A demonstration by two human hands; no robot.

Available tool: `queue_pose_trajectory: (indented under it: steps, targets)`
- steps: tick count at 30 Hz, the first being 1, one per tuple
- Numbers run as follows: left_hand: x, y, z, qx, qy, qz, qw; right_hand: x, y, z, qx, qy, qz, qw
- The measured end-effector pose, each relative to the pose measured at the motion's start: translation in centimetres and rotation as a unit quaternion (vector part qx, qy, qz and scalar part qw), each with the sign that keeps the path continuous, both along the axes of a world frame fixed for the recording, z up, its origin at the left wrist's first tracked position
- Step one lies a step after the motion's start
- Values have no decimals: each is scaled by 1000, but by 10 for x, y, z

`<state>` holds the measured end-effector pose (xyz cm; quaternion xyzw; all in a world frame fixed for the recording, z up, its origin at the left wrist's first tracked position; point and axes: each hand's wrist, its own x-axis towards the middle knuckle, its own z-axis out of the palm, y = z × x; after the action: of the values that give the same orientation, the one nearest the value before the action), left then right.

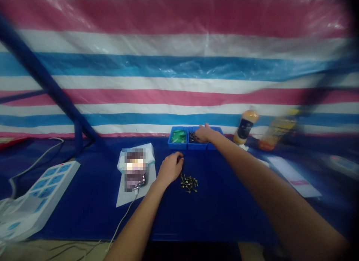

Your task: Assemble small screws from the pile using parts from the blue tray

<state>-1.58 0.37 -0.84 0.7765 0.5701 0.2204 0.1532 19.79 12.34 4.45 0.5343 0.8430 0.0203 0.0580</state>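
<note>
Right grip (204,134) is at the far edge of the table (224,205), fingers down in the middle blue tray (193,144) of dark parts. Can't tell if it's grasping anything. Left grip (169,169) is mid-table, loosely clenched, knuckles up; can't tell if a part is pinched inside. Pile of small dark parts (189,183) lies loose just right of it, not touching. Tray of green parts (178,137) sits left of the dark-part tray, touching it. Phone (135,171) on white paper, left of the left grip. Power strip (36,199) at the left edge. Two bottles (246,125) at the far right.
</note>
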Motion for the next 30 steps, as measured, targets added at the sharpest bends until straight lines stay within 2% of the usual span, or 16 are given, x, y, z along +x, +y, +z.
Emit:
queue_pose_trajectory:
  steps: [2,7,10,12,14,17,19,20,24,26,30]
  targets:
    - [0,1,0,0,1,-1,1000,4,-1,4,-4,6,2,1000]
    - [2,1,2,5,6,-7,1000,11,-6,10,10,106,-35,994]
    - [3,0,2,3,12,-8,1000,17,-10,9,50,171,-62,982]
    - [3,0,2,6,13,-7,1000,26,-14,8,94,263,-90,956]
    - [3,-1,1,12,13,-8,1000,38,-20,6,134,352,-124,918]
    - [3,-1,-1,14,12,-9,1000,53,-38,3,181,422,-150,876]
    - [3,-1,-1,16,15,-5,1000,52,-59,-2,175,450,-115,868]
    - [3,-2,-1,18,19,-4,1000,48,-71,-5,140,463,-93,870]
    - [3,-2,-1,31,38,-2,999,13,-123,-28,-73,428,56,899]
    - [3,-2,-2,34,37,-2,999,-4,-141,-39,-88,392,118,908]
    - [2,0,-3,31,26,-7,999,-20,-152,-47,-97,353,164,916]
